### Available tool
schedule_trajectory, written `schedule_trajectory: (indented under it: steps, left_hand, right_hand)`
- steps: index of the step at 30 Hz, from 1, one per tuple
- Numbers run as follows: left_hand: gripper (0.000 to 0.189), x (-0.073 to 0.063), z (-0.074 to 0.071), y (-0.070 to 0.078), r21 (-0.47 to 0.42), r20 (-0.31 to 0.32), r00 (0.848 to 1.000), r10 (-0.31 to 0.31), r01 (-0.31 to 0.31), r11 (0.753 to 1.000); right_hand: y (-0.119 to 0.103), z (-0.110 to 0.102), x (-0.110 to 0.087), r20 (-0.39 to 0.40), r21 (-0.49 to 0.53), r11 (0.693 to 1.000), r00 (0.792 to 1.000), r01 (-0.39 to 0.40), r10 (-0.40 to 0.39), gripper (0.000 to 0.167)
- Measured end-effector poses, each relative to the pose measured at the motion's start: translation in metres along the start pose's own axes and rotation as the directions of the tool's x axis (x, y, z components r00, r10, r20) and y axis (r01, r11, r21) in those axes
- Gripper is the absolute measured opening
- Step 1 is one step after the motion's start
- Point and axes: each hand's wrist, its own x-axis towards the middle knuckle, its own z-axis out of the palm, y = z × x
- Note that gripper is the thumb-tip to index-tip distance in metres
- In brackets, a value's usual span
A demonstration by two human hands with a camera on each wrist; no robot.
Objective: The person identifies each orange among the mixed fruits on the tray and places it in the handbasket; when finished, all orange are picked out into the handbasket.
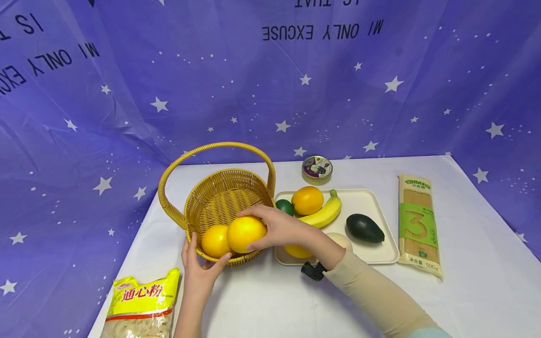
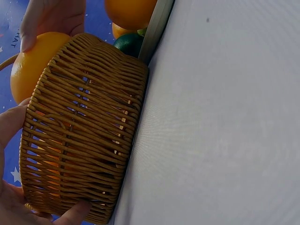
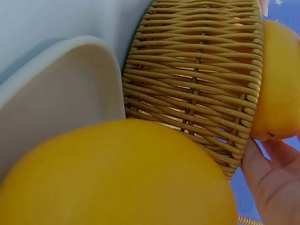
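Observation:
A wicker basket point(image 1: 228, 188) with a tall arched handle stands left of the middle of the table. My left hand point(image 1: 198, 277) grips its front rim, the thumb on the right and the fingers at the left side. Inside, against the front wall, lies one orange point(image 1: 215, 241). My right hand point(image 1: 276, 227) holds a second orange point(image 1: 246, 234) at the basket's front right rim, fingers over the top and thumb below. In the left wrist view the held orange point(image 2: 35, 65) shows above the rim, with the right hand's fingers on it.
Right of the basket, a cream tray point(image 1: 386, 244) bears an orange point(image 1: 307, 200), a banana point(image 1: 323, 213), an avocado point(image 1: 365, 228), a green fruit point(image 1: 284, 206) and a yellow fruit point(image 1: 297, 251). A round tin point(image 1: 317, 170), a noodle pack point(image 1: 419, 225) and a pasta bag point(image 1: 141, 300) lie around.

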Motion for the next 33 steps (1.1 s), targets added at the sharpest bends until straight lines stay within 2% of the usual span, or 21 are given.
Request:
schedule_trajectory:
  steps: [9,13,17,26,33]
  left_hand:
    - [0.107,0.0001,0.0012,-0.0015,-0.009,0.002,1.0,0.0,0.0,1.0]
    - [0.107,0.0002,0.0008,-0.0024,-0.014,-0.002,1.0,0.004,-0.004,1.0]
    - [0.106,0.0007,0.0007,-0.0027,-0.019,-0.005,1.0,0.008,-0.008,1.0]
    - [0.105,0.0,0.0018,-0.0023,-0.027,-0.009,1.0,0.019,-0.02,0.999]
    - [0.105,0.0,0.0016,-0.002,-0.024,-0.008,1.0,0.011,-0.011,1.0]
  right_hand:
    - [0.003,0.0021,0.0004,0.016,-0.028,0.999,0.999,0.035,-0.035,0.068]
    - [0.0054,0.0036,0.0016,0.023,-0.075,0.996,0.998,0.052,-0.05,0.067]
    - [0.0072,0.0041,0.0033,0.033,-0.113,0.993,0.999,0.044,-0.041,0.067]
    - [0.0076,0.0007,0.0059,0.083,-0.11,0.994,0.996,0.025,-0.016,0.065]
    - [0.0076,0.002,0.0074,0.093,-0.171,0.983,0.994,0.066,-0.05,0.059]
